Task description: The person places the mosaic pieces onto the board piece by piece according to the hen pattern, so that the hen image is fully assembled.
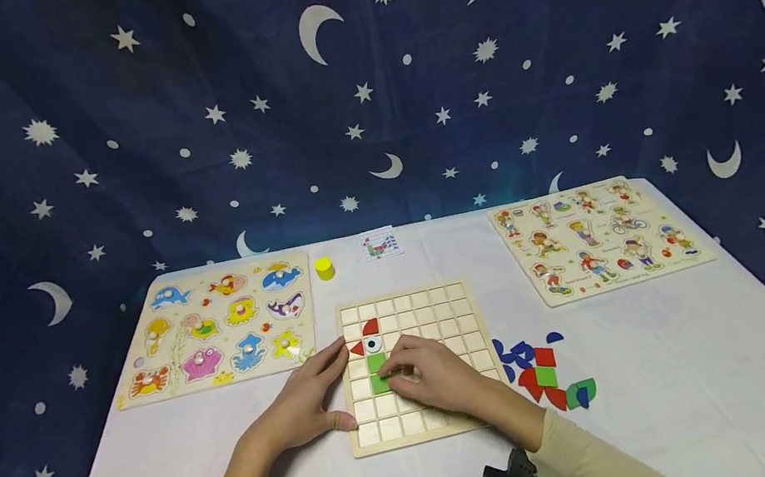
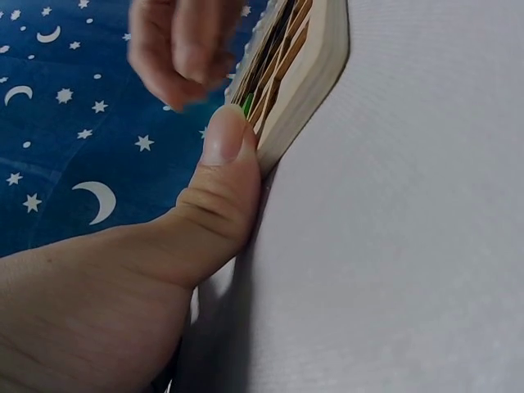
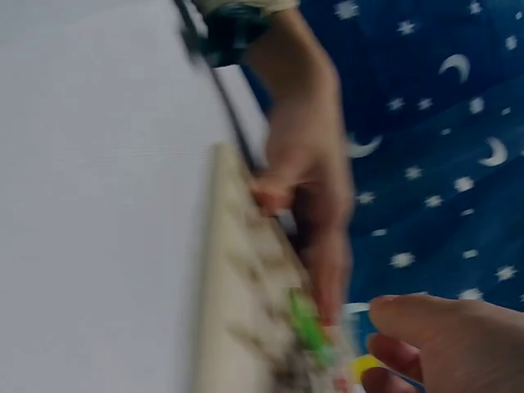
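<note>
A square wooden grid board [image 1: 427, 425] lies on the table. My left hand [image 1: 298, 404] rests along its left edge, thumb and fingers spread; in the left wrist view the thumb [image 2: 223, 151] touches the board's side. My right hand [image 1: 435, 369] is over the board beside two green square tiles [image 1: 376, 363], fingers bent, with no piece visible between them. In the left wrist view its fingertips hang above the board. Above the green tiles sit a white eye tile [image 1: 373, 345], a red triangle [image 1: 357, 349] and a red quarter-circle [image 1: 370, 326].
Loose blue, red and green pieces [image 1: 547, 376] lie right of the board. Knob puzzles stand at back left [image 1: 215, 325] and back right [image 1: 603, 239]. A yellow cylinder [image 1: 324, 268] and a small pattern card [image 1: 381, 244] are behind the board.
</note>
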`<action>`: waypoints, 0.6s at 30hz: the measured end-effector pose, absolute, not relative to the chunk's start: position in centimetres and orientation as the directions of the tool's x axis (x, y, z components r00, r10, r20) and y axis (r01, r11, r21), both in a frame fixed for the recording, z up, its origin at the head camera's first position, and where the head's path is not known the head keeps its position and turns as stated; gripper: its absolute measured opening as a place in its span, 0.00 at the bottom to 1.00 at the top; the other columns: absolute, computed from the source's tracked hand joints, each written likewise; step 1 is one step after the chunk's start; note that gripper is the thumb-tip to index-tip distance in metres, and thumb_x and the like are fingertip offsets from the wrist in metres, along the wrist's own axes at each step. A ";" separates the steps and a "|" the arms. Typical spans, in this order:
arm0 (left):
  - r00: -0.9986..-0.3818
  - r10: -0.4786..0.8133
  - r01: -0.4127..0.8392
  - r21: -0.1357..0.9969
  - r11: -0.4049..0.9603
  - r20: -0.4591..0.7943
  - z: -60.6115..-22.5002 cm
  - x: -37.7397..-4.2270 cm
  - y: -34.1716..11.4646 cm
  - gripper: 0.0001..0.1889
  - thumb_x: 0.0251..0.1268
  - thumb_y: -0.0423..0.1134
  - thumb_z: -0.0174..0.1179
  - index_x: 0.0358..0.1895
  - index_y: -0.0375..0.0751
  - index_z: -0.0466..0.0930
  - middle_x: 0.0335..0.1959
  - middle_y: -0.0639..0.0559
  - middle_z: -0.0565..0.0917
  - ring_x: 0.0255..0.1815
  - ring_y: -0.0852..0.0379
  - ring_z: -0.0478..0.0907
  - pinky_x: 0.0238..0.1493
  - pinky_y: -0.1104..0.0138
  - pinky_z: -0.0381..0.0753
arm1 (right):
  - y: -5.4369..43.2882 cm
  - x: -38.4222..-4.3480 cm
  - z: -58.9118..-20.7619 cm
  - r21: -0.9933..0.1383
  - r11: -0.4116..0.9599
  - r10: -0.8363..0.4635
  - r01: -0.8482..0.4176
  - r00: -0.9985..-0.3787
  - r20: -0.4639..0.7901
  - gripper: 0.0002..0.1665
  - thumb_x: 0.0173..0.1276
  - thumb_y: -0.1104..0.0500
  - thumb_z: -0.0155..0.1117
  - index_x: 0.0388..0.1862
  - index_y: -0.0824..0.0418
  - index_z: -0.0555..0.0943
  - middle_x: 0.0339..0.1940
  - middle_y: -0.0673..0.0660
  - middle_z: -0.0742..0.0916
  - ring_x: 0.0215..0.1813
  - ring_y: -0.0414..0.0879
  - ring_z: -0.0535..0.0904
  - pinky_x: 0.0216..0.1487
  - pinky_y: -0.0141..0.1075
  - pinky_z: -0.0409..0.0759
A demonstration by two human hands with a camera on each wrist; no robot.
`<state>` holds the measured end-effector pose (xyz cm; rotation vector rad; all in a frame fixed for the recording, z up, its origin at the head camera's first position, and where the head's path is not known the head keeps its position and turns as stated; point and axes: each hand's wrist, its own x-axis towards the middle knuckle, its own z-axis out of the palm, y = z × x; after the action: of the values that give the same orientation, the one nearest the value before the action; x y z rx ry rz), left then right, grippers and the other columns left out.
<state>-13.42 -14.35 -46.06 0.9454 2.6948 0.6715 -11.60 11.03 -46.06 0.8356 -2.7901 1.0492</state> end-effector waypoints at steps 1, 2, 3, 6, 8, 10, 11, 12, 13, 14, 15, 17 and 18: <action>-0.774 0.632 0.539 0.483 0.690 -0.041 -46.1 -13.4 -14.4 0.56 0.42 0.66 0.64 0.74 0.40 0.54 0.77 0.49 0.51 0.76 0.43 0.51 0.69 0.44 0.58 | 11.3 -11.6 -45.4 -0.601 0.617 -0.486 -0.508 -0.847 0.216 0.09 0.65 0.54 0.64 0.42 0.49 0.86 0.38 0.42 0.81 0.37 0.35 0.75 0.40 0.27 0.74; -0.774 0.632 0.540 0.482 0.690 -0.038 -46.1 -13.4 -14.4 0.56 0.42 0.66 0.64 0.74 0.40 0.54 0.77 0.49 0.51 0.76 0.43 0.51 0.69 0.44 0.58 | 11.7 -11.5 -44.7 -0.602 0.612 -0.502 -0.513 -0.840 0.206 0.09 0.66 0.54 0.63 0.43 0.50 0.86 0.39 0.42 0.82 0.37 0.36 0.75 0.39 0.27 0.75; -0.773 0.633 0.545 0.478 0.689 -0.032 -46.2 -13.4 -14.5 0.56 0.42 0.66 0.64 0.74 0.39 0.54 0.77 0.48 0.51 0.76 0.43 0.51 0.69 0.44 0.58 | 12.2 -11.5 -43.9 -0.595 0.612 -0.517 -0.521 -0.833 0.198 0.09 0.66 0.53 0.63 0.44 0.49 0.86 0.39 0.42 0.83 0.37 0.36 0.75 0.39 0.27 0.75; -0.770 0.637 0.549 0.486 0.680 -0.022 -46.3 -13.4 -14.4 0.56 0.42 0.66 0.65 0.74 0.39 0.54 0.77 0.49 0.51 0.76 0.43 0.51 0.69 0.44 0.58 | 14.4 -11.1 -42.0 -0.551 0.626 -0.562 -0.552 -0.809 0.172 0.11 0.66 0.52 0.63 0.46 0.49 0.85 0.41 0.43 0.83 0.37 0.36 0.75 0.40 0.29 0.75; -0.768 0.641 0.555 0.484 0.677 -0.016 -46.3 -13.5 -14.4 0.56 0.42 0.66 0.64 0.74 0.39 0.54 0.77 0.48 0.51 0.76 0.43 0.51 0.69 0.44 0.59 | 16.3 -10.7 -41.4 -0.506 0.633 -0.595 -0.586 -0.786 0.167 0.11 0.65 0.51 0.64 0.46 0.50 0.85 0.41 0.44 0.83 0.38 0.36 0.75 0.41 0.30 0.76; -0.767 0.641 0.555 0.486 0.675 -0.015 -46.2 -13.4 -14.4 0.56 0.42 0.66 0.65 0.73 0.38 0.54 0.77 0.48 0.52 0.76 0.43 0.52 0.69 0.44 0.59 | 18.5 -10.3 -41.1 -0.476 0.646 -0.615 -0.597 -0.776 0.138 0.12 0.64 0.51 0.65 0.46 0.50 0.84 0.41 0.45 0.83 0.38 0.37 0.76 0.42 0.31 0.76; -0.768 0.640 0.555 0.483 0.677 -0.014 -46.2 -13.4 -14.4 0.56 0.41 0.66 0.65 0.73 0.38 0.54 0.77 0.48 0.52 0.76 0.43 0.52 0.68 0.44 0.59 | 19.6 -10.0 -41.1 -0.464 0.655 -0.619 -0.597 -0.775 0.124 0.12 0.64 0.51 0.66 0.46 0.50 0.84 0.41 0.44 0.83 0.38 0.37 0.76 0.42 0.31 0.76; -0.769 0.639 0.553 0.484 0.678 -0.015 -46.2 -13.4 -14.4 0.56 0.41 0.66 0.65 0.73 0.38 0.54 0.77 0.48 0.52 0.76 0.43 0.52 0.68 0.44 0.59 | 20.8 -9.6 -41.1 -0.455 0.666 -0.618 -0.591 -0.779 0.108 0.13 0.63 0.51 0.67 0.46 0.50 0.84 0.41 0.44 0.82 0.39 0.37 0.76 0.43 0.32 0.77; -0.770 0.638 0.552 0.485 0.678 -0.016 -46.1 -13.4 -14.5 0.56 0.41 0.66 0.65 0.73 0.38 0.54 0.77 0.48 0.52 0.76 0.43 0.52 0.68 0.44 0.59 | 21.9 -9.3 -41.1 -0.444 0.683 -0.611 -0.580 -0.787 0.087 0.14 0.62 0.51 0.67 0.47 0.49 0.84 0.41 0.43 0.82 0.39 0.37 0.76 0.43 0.32 0.77; -0.771 0.637 0.551 0.486 0.678 -0.016 -46.1 -13.4 -14.5 0.56 0.41 0.66 0.65 0.73 0.39 0.54 0.77 0.48 0.52 0.76 0.43 0.52 0.69 0.44 0.59 | 22.9 -8.8 -41.1 -0.440 0.705 -0.594 -0.557 -0.802 0.063 0.14 0.61 0.51 0.68 0.47 0.48 0.84 0.41 0.42 0.82 0.39 0.36 0.76 0.43 0.32 0.77; -0.771 0.636 0.551 0.485 0.679 -0.015 -46.1 -13.4 -14.5 0.56 0.41 0.66 0.65 0.73 0.39 0.54 0.77 0.48 0.52 0.76 0.43 0.52 0.68 0.44 0.59 | 24.0 -8.3 -41.1 -0.434 0.729 -0.573 -0.529 -0.819 0.033 0.15 0.60 0.50 0.69 0.47 0.47 0.84 0.40 0.41 0.81 0.39 0.36 0.76 0.42 0.31 0.77; -0.771 0.636 0.551 0.485 0.679 -0.015 -46.1 -13.4 -14.5 0.57 0.41 0.66 0.65 0.73 0.39 0.54 0.77 0.48 0.51 0.76 0.43 0.51 0.69 0.44 0.59 | 25.7 -7.4 -41.4 -0.406 0.770 -0.541 -0.493 -0.841 -0.004 0.17 0.58 0.48 0.70 0.47 0.46 0.84 0.39 0.40 0.80 0.39 0.35 0.74 0.42 0.31 0.77; -0.771 0.637 0.551 0.486 0.678 -0.016 -46.1 -13.4 -14.4 0.57 0.41 0.66 0.65 0.73 0.39 0.54 0.77 0.49 0.51 0.76 0.43 0.51 0.69 0.44 0.59 | 26.5 -6.9 -41.5 -0.386 0.792 -0.522 -0.473 -0.853 -0.026 0.18 0.57 0.46 0.71 0.47 0.44 0.84 0.38 0.39 0.79 0.38 0.34 0.73 0.40 0.31 0.76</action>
<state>-13.42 -14.44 -46.08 0.9677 2.7063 0.6941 -6.90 26.52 -41.54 0.8637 -3.0974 0.6098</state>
